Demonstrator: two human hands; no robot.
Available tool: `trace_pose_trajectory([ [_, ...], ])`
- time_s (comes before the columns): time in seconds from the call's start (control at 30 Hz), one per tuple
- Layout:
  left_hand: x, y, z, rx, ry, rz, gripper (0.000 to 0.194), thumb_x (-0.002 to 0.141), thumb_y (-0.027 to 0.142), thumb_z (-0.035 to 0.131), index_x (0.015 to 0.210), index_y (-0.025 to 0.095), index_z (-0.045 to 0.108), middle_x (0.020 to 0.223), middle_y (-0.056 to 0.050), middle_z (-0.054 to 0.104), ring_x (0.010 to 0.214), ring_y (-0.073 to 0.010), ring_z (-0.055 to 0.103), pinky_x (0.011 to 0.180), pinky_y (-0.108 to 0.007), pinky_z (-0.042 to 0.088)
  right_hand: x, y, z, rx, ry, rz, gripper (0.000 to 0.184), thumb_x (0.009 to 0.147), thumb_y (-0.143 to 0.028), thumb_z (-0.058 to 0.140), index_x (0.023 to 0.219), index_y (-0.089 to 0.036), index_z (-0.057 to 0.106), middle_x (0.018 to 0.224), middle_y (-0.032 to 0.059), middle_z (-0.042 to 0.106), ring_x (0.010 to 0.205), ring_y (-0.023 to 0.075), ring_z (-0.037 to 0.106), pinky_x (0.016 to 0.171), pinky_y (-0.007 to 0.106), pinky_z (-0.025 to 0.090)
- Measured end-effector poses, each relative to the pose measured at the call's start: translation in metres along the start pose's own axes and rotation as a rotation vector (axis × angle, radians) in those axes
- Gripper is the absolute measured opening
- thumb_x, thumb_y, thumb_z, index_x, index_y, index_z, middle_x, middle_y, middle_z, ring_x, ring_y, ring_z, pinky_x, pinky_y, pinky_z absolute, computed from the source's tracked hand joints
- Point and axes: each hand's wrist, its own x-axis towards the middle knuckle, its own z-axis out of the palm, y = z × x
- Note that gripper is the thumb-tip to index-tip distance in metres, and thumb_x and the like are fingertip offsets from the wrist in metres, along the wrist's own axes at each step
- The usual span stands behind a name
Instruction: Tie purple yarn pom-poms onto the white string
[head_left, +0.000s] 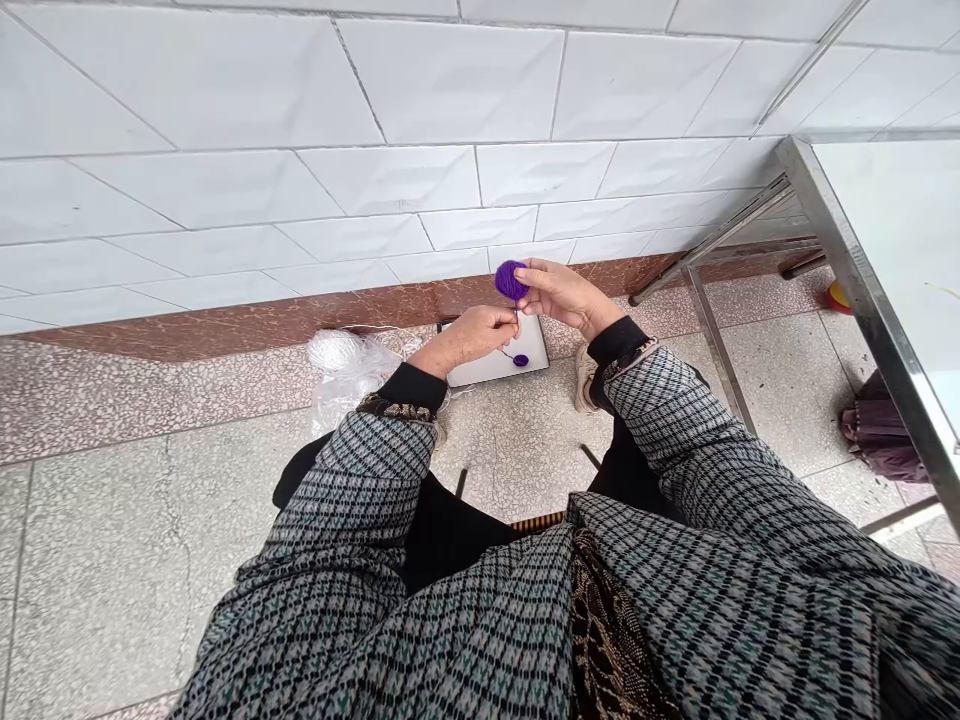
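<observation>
A purple ball of yarn (509,281) is held up between the thumb and fingers of my right hand (559,293). Just below and left of it, my left hand (474,335) is closed, its fingertips pinching the purple strand that hangs from the ball. Beneath my hands, a smaller purple bundle of yarn (520,360) lies on a white board with a dark edge (480,370) on the floor. A thin purple strand runs from that bundle up toward my left fingers.
Left of the board sits a clear plastic bag (330,395) with white yarn (335,351). A white tiled wall (450,90) rises in front. To the right stands a metal-framed table (862,250), with dark purple cloth (885,430) beneath it.
</observation>
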Motion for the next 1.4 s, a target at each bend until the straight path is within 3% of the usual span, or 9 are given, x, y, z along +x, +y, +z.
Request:
trace_pose_trajectory([
  [0.13,0.002,-0.008,-0.010,0.051,0.105,-0.054,0.014,0.080,0.023,0.058,0.067,0.020,0.063,0.063,-0.001,0.064,0.063,-0.0158,0.057,0.065,-0.028,0.043,-0.007,-0.003,-0.005,-0.167,-0.266,0.077,0.020,0.096,-0.022,0.077,0.101,-0.017,0.059,0.073,-0.0018,0.067,0.054,0.0075,0.062,0.051,0.015,0.053],
  [0.23,0.001,-0.012,-0.017,0.087,0.154,-0.036,0.019,0.079,0.025,0.056,0.062,0.020,0.059,0.062,-0.001,0.061,0.063,-0.0150,0.053,0.063,-0.028,0.039,-0.011,-0.003,-0.004,-0.342,-0.339,0.133,0.021,0.090,-0.015,0.080,0.099,-0.016,0.061,0.078,-0.0006,0.069,0.055,0.0083,0.064,0.049,0.016,0.054],
  [0.4,-0.003,-0.011,-0.021,0.046,0.183,-0.005,0.021,0.079,0.022,0.052,0.059,0.020,0.057,0.065,-0.002,0.064,0.065,-0.0151,0.055,0.066,-0.028,0.042,-0.006,0.001,0.001,-0.545,-0.134,0.217,0.022,0.089,-0.008,0.079,0.091,-0.016,0.059,0.071,-0.0001,0.066,0.052,0.0094,0.062,0.047,0.018,0.054],
  [0.5,-0.006,-0.005,-0.019,0.006,0.167,0.038,0.020,0.081,0.021,0.052,0.062,0.019,0.058,0.066,-0.002,0.065,0.067,-0.0149,0.056,0.069,-0.027,0.045,0.000,0.004,0.001,-0.437,0.010,0.165,0.023,0.091,-0.011,0.079,0.089,-0.017,0.057,0.070,0.0013,0.066,0.052,0.0090,0.060,0.045,0.017,0.051],
  [0.7,-0.005,0.004,-0.008,-0.024,0.133,0.056,0.020,0.085,0.018,0.053,0.065,0.020,0.058,0.064,-0.001,0.064,0.065,-0.0139,0.059,0.068,-0.026,0.047,0.007,0.007,-0.002,-0.081,0.098,0.095,0.020,0.100,-0.023,0.075,0.093,-0.017,0.057,0.072,0.0011,0.066,0.054,0.0068,0.058,0.051,0.014,0.053],
  [0.9,0.001,-0.002,0.000,-0.011,0.047,-0.018,0.019,0.084,0.016,0.055,0.068,0.019,0.063,0.065,-0.002,0.066,0.063,-0.0152,0.063,0.069,-0.028,0.049,0.004,0.006,-0.002,0.022,-0.055,0.055,0.018,0.096,-0.019,0.076,0.098,-0.018,0.058,0.073,-0.0012,0.065,0.060,0.0076,0.061,0.060,0.016,0.056],
  [1.23,0.002,-0.013,-0.017,0.067,0.153,-0.080,0.020,0.081,0.025,0.058,0.063,0.019,0.062,0.062,-0.001,0.063,0.063,-0.0163,0.057,0.063,-0.029,0.041,-0.008,0.002,-0.012,-0.274,-0.462,0.061,0.028,0.085,-0.012,0.079,0.105,-0.015,0.060,0.083,-0.0006,0.068,0.057,0.0070,0.062,0.052,0.017,0.052],
  [1.3,0.001,-0.014,-0.020,0.067,0.192,-0.081,0.020,0.081,0.024,0.055,0.062,0.020,0.061,0.061,-0.001,0.063,0.063,-0.0164,0.057,0.064,-0.029,0.041,-0.009,0.003,-0.009,-0.401,-0.429,0.103,0.028,0.084,-0.007,0.080,0.102,-0.016,0.060,0.084,-0.0009,0.068,0.057,0.0074,0.063,0.050,0.018,0.052],
  [1.4,0.000,-0.013,-0.021,0.038,0.222,-0.066,0.017,0.081,0.022,0.055,0.065,0.020,0.062,0.064,-0.002,0.065,0.065,-0.0163,0.058,0.066,-0.028,0.043,-0.009,0.003,-0.001,-0.531,-0.239,0.163,0.028,0.083,-0.001,0.078,0.096,-0.016,0.058,0.078,-0.0023,0.065,0.056,0.0078,0.062,0.049,0.017,0.053],
])
